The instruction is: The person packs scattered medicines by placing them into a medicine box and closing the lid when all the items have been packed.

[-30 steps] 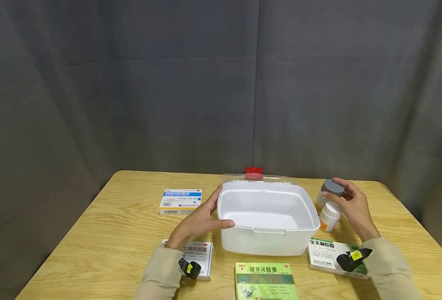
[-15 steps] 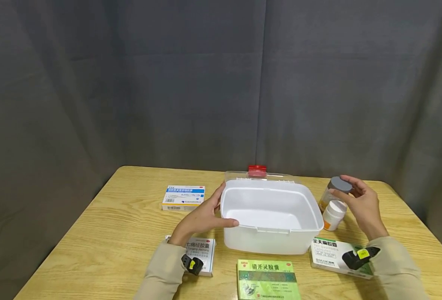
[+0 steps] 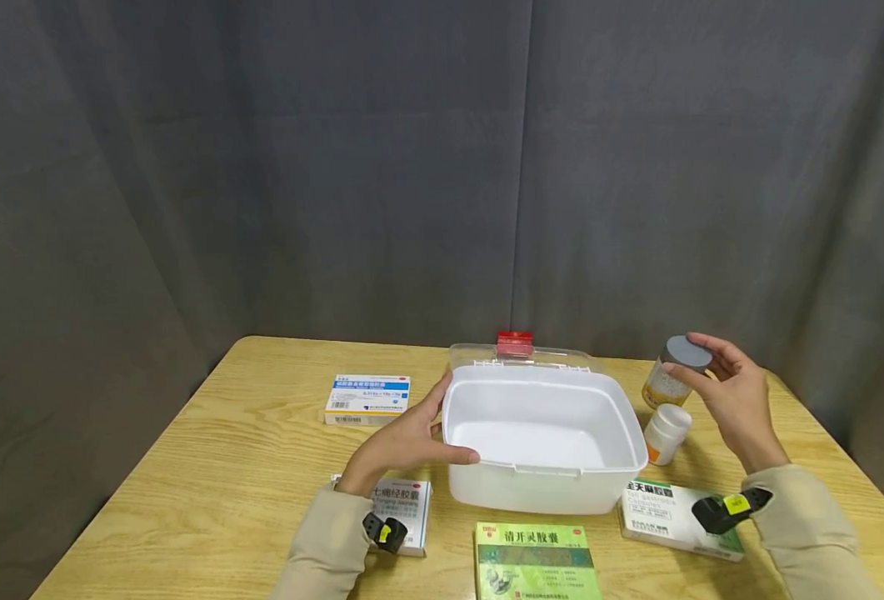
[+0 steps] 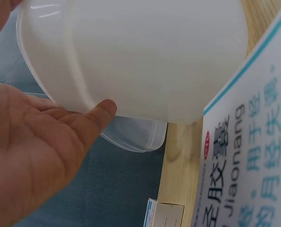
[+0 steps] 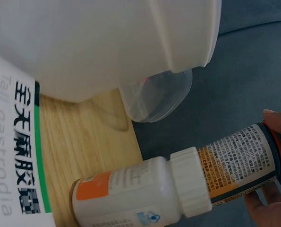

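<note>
My left hand (image 3: 404, 446) holds the left end of a white plastic storage box (image 3: 546, 487), thumb on its front rim and fingers along its side. In the left wrist view a fingertip lies against the outer wall (image 4: 145, 71). My right hand (image 3: 737, 404) grips a pill jar (image 3: 666, 389) by its grey lid, thumb and fingers on either side. Orange and white label print shows on the jar (image 5: 239, 161) in the right wrist view. Just in front of it stands a small white pill bottle (image 3: 666, 435) with an orange label patch.
A clear lid with a red latch (image 3: 514, 342) hangs open behind the box. Medicine boxes lie around: a blue-and-white one (image 3: 367, 398) back left, a white one (image 3: 407, 512) under my left wrist, a green one (image 3: 535, 560) in front, a green-and-white one (image 3: 662, 517) front right.
My right hand has moved up and slightly right with the pill jar, away from the white pill bottle. The left hand stays on the box; the view has shifted a little.
</note>
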